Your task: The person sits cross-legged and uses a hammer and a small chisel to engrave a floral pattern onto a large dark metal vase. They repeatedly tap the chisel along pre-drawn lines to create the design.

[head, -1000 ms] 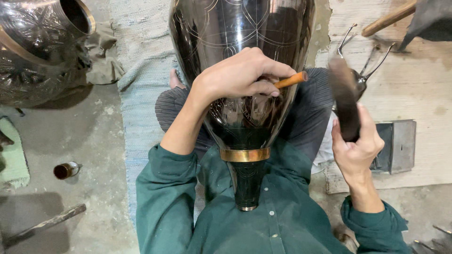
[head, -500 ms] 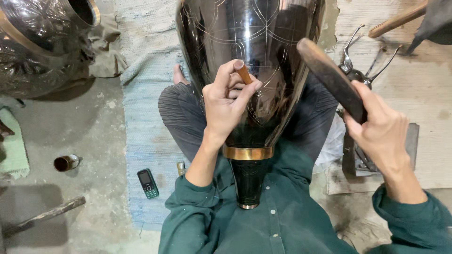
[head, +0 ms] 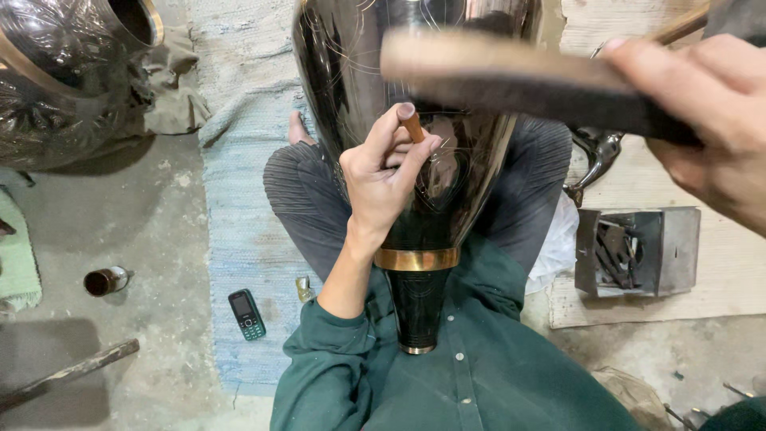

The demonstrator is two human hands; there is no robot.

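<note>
Left hand (head: 383, 179) pinches small chisel (head: 412, 126) against dark engraved vase (head: 415, 160) resting in lap. Right hand (head: 702, 120) grips wooden mallet (head: 511, 76) above it. Below right hand, open metal box (head: 638, 251) holding tools.

Large dark polished metal vase (head: 447, 160) with brass band, lying narrow end down across lap, centre frame. Short copper-coloured chisel (head: 412, 126) pinched upright against its engraved surface. Flat dark wooden mallet (head: 511, 80) raised crosswise, blurred, upper right.
</note>
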